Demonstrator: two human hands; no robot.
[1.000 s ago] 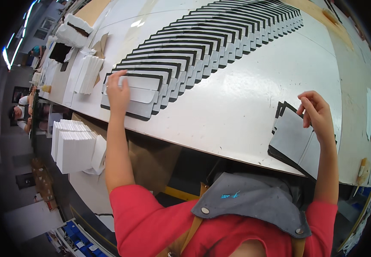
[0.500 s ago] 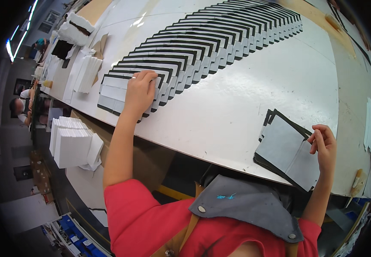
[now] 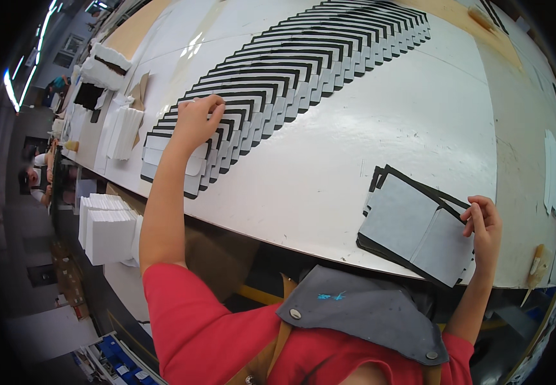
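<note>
A long overlapping row of grey-white panels with black borders (image 3: 278, 80) runs diagonally up the white table. My left hand (image 3: 196, 122) is over the near part of this row, fingers curled and thumb close to them; what they hold, if anything, is hidden. Just below it, a pale insert with a rounded corner (image 3: 191, 165) lies on the row's nearest panel. At the table's front right is a loose pile of similar black-edged panels (image 3: 400, 215), fanned at the far edge. My right hand (image 3: 485, 224) is at its right side, bent fingers closed at a panel's black edge.
Stacks of white blocks or boards stand on a lower surface (image 3: 110, 237) and on the table's left (image 3: 124, 131). A brush (image 3: 536, 260) lies at the right edge. Another person (image 3: 37, 179) is at the far left. The table edge (image 3: 278, 244) runs before me.
My left hand has moved from the row's nearest panel slightly farther up the row, uncovering the pale insert. My right hand stays by the pile, slightly farther right of it. The whole view has shifted.
</note>
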